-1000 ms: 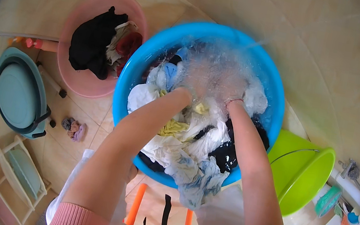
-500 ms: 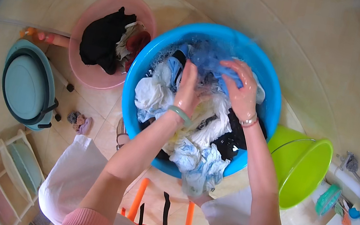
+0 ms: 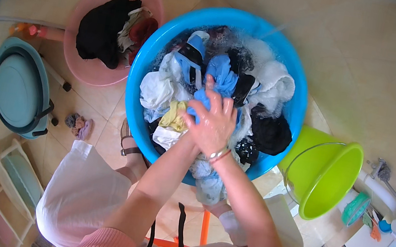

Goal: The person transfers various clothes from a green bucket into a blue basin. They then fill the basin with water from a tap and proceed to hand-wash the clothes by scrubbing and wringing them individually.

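Observation:
A large blue basin holds water and wet laundry. My right hand, a bracelet on its wrist, lies over my left hand with fingers spread. Most of my left hand is hidden beneath it; one finger shows past the right. A light blue cloth lies bunched under and beyond them. Around them are a yellow cloth, white cloths, a black garment and a white, fluffy-looking piece on the right. Whether my left fingers grip the blue cloth is hidden.
A pink basin with dark clothes stands at far left. A bright green bucket leans tilted against the right side. At left are a folded teal basin, hair ties and a white rack. A drain pipe runs at right.
My hands, apart over the bubbling water before, have come together near the middle, right over left. The splashing has calmed and more laundry shows. The view has shifted slightly.

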`<act>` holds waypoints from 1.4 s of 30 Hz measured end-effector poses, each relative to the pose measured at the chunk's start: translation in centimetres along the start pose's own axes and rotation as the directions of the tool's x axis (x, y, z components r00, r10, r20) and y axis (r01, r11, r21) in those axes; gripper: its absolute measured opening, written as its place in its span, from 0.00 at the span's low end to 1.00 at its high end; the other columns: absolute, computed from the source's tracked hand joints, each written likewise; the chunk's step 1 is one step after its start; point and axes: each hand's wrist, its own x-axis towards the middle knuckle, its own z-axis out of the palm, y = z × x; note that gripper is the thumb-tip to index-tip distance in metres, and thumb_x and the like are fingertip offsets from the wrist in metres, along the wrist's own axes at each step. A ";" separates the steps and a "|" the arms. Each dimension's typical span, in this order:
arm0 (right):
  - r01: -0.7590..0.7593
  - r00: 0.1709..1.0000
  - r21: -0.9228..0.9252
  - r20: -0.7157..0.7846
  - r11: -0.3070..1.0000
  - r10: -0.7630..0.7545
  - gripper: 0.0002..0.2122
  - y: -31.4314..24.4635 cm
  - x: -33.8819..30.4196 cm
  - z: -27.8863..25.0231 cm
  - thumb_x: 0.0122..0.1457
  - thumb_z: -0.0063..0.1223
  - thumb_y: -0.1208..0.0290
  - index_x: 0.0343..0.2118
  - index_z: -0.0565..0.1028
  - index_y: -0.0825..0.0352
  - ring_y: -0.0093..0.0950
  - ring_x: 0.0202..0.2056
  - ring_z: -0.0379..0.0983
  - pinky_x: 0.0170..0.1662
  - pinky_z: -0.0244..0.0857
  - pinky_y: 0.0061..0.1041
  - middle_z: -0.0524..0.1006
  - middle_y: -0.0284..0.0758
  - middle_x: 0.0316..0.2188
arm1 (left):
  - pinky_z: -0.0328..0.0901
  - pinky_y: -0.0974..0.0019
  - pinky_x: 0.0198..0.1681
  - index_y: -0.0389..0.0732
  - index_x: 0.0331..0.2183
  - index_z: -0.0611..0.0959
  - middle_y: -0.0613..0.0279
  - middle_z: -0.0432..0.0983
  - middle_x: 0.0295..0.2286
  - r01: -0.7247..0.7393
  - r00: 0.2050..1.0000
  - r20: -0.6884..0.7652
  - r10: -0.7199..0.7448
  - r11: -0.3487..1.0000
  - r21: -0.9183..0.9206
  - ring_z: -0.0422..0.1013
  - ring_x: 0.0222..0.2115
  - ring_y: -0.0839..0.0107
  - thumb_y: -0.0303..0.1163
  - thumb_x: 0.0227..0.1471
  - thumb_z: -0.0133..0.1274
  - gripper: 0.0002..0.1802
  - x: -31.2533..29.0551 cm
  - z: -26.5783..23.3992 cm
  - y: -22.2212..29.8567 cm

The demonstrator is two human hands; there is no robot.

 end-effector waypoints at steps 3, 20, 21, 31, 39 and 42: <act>-0.041 0.991 0.084 -0.121 0.996 0.051 0.07 3.2 3.3 4.8 0.49 0.59 0.65 0.22 0.76 0.62 0.38 0.29 0.71 0.27 0.68 0.36 0.72 0.36 0.27 | 0.66 0.67 0.44 0.47 0.48 0.76 0.67 0.76 0.41 -0.044 0.990 -0.129 0.064 0.987 0.156 0.71 0.41 0.72 0.52 0.57 0.49 0.24 1.6 -6.4 -0.5; -0.073 0.992 -0.020 0.098 0.997 0.074 0.07 4.1 -1.2 2.7 0.55 0.53 0.64 0.30 0.74 0.61 0.40 0.35 0.70 0.31 0.70 0.38 0.71 0.36 0.37 | 0.61 0.61 0.54 0.47 0.49 0.73 0.62 0.73 0.44 0.052 0.998 0.021 -0.054 0.992 0.111 0.66 0.48 0.66 0.47 0.55 0.47 0.22 2.3 -7.2 -2.1; -0.075 0.994 -0.033 0.079 0.997 0.078 0.07 4.4 -0.7 3.2 0.56 0.51 0.64 0.31 0.74 0.61 0.40 0.35 0.71 0.32 0.70 0.38 0.73 0.37 0.36 | 0.61 0.61 0.54 0.47 0.49 0.73 0.62 0.73 0.44 0.066 0.996 0.053 -0.071 0.993 0.098 0.67 0.48 0.66 0.47 0.55 0.47 0.22 1.6 -6.8 -1.7; -0.111 0.912 -0.392 0.324 0.913 0.250 0.12 9.7 9.1 8.8 0.52 0.51 0.68 0.39 0.74 0.67 0.40 0.38 0.75 0.36 0.72 0.38 0.74 0.42 0.41 | 0.67 0.64 0.47 0.42 0.48 0.76 0.61 0.75 0.43 -0.006 0.924 -0.378 0.057 0.991 0.134 0.71 0.42 0.66 0.37 0.57 0.46 0.18 5.7 -5.5 0.2; -0.118 0.969 0.026 0.223 0.993 0.109 0.12 4.4 -1.7 2.6 0.56 0.52 0.63 0.36 0.70 0.66 0.45 0.35 0.72 0.33 0.70 0.40 0.70 0.43 0.39 | 0.66 0.67 0.43 0.40 0.44 0.79 0.61 0.76 0.40 0.022 0.999 -0.049 -0.013 0.982 0.188 0.71 0.38 0.69 0.39 0.58 0.45 0.17 3.5 -7.0 -0.6; -0.147 0.974 -0.036 0.167 0.988 0.151 0.12 5.2 -1.1 4.1 0.57 0.50 0.63 0.37 0.70 0.67 0.46 0.34 0.73 0.33 0.68 0.41 0.72 0.46 0.37 | 0.66 0.67 0.43 0.40 0.44 0.79 0.61 0.76 0.40 0.049 0.998 -0.056 -0.040 0.985 0.165 0.71 0.38 0.69 0.40 0.58 0.45 0.18 4.5 -8.3 -1.1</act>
